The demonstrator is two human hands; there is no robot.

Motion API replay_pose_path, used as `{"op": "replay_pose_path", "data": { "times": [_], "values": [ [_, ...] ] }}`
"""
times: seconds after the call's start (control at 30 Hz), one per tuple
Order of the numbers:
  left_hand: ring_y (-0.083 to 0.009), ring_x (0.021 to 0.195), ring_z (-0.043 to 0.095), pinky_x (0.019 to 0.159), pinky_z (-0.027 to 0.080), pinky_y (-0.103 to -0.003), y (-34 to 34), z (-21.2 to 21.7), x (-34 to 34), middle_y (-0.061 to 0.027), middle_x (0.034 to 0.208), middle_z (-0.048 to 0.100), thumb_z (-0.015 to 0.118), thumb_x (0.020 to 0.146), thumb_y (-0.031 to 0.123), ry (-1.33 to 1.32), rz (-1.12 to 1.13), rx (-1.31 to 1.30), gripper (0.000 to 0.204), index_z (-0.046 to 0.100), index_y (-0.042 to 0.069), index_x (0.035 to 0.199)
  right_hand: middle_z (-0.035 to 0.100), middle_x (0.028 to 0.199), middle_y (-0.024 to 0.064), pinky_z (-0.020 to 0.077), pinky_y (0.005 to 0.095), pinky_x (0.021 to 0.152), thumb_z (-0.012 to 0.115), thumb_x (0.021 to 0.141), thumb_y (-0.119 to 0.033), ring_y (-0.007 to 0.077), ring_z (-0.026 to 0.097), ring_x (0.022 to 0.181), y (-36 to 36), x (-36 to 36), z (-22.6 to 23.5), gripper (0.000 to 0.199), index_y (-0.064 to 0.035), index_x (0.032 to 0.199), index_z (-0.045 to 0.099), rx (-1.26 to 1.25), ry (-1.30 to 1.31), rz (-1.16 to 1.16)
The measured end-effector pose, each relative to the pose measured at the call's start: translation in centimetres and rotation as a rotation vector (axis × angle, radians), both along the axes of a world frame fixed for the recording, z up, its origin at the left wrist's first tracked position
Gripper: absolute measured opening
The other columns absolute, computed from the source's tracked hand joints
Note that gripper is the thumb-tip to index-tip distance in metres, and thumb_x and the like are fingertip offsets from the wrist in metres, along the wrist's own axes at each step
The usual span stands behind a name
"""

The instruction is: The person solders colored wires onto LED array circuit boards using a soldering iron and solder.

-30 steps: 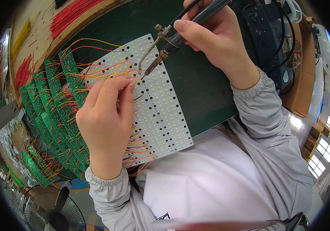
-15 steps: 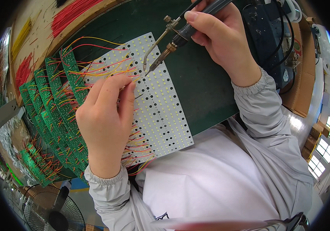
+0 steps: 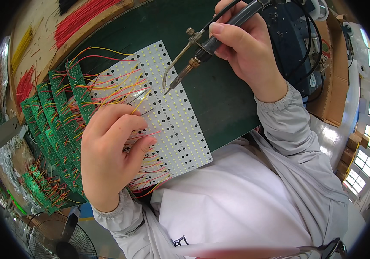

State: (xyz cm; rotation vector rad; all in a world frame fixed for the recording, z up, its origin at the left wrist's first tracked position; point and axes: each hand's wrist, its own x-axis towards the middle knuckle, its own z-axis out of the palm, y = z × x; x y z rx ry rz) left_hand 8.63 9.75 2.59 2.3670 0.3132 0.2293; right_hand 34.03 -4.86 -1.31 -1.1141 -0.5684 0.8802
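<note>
My right hand [image 3: 247,54] grips a soldering iron [image 3: 206,49] with a thin curved solder-feed tube [image 3: 174,64] clamped beside it. The iron's tip points down over the white LED board [image 3: 180,116], near its upper middle. My left hand [image 3: 111,151] is over the board's left side, fingers curled, thumb and forefinger apart. Slim metal prongs that look like tweezers [image 3: 147,112] stick out from its fingers toward the board; the rest is hidden in the hand. Red and yellow wires [image 3: 126,88] run across the board from green circuit boards [image 3: 81,88] on its left.
More green circuit boards [image 3: 42,183] with wires lie at the lower left. Bundles of red wire [image 3: 81,21] and yellow wire [image 3: 23,45] lie on a wooden-edged tray at the upper left. A dark machine with cables [image 3: 290,43] and a cardboard box [image 3: 334,86] stand right. A fan [image 3: 61,235] is lower left.
My left hand has moved down and left from the wires near the iron tip, thumb and forefinger parting. The board has shifted slightly left. The iron has stayed almost in place.
</note>
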Motion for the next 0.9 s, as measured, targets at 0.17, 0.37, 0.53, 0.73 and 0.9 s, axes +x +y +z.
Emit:
{"op": "replay_pose_path", "data": {
  "times": [0.17,0.37,0.53,0.73,0.9],
  "values": [
    [-0.0302,0.082,0.063,0.070,0.052,-0.041,0.0,-0.2,-0.1,-0.0100,0.095,0.064,0.084,0.067,0.003,0.016,-0.036,0.083,0.029,0.067,0.003,0.089,0.052,0.071,-0.0003,0.0335,0.0226,0.048,0.074,0.091,-0.007,0.0066,0.045,0.053,0.3,-0.2,0.3,0.022,-0.0053,0.101,0.053,0.015,-0.017,-0.016],
    [-0.0305,0.077,0.060,0.067,0.050,-0.040,-0.5,0.2,0.7,-0.0110,0.094,0.060,0.079,0.073,-0.001,0.051,-0.082,0.235,0.022,0.062,0.001,0.087,0.053,0.070,-0.0005,0.0358,0.0223,0.048,0.074,0.091,-0.008,0.0067,0.047,0.053,0.3,0.2,-0.1,0.023,-0.0048,0.100,0.054,0.017,-0.047,-0.027],
    [-0.0309,0.080,0.060,0.071,0.050,-0.043,-1.6,-0.6,1.1,-0.0093,0.091,0.059,0.074,0.079,0.002,0.056,0.082,0.146,0.017,0.061,0.005,0.089,0.055,0.071,-0.0012,0.0374,0.0215,0.050,0.075,0.091,-0.009,0.0054,0.049,0.055,0.2,0.0,0.1,0.024,-0.0048,0.101,0.054,-0.004,-0.116,-0.004],
    [-0.0319,0.082,0.062,0.072,0.050,-0.042,-1.6,-1.9,1.7,-0.0103,0.086,0.061,0.070,0.084,0.002,-0.007,0.119,0.292,0.015,0.060,0.006,0.094,0.062,0.076,-0.0019,0.0376,0.0193,0.054,0.077,0.088,-0.005,0.0016,0.051,0.060,0.4,-0.3,-0.3,0.027,-0.0043,0.102,0.053,-0.069,-0.288,-0.029],
    [-0.0318,0.082,0.062,0.073,0.050,-0.042,-1.6,-2.1,1.9,-0.0105,0.089,0.065,0.070,0.087,0.002,-0.034,0.170,0.238,0.013,0.061,0.005,0.095,0.064,0.075,-0.0020,0.0377,0.0188,0.055,0.077,0.086,-0.001,0.0010,0.053,0.062,0.5,-0.7,-0.2,0.029,-0.0042,0.103,0.053,-0.069,-0.253,-0.007]
  ]
}}
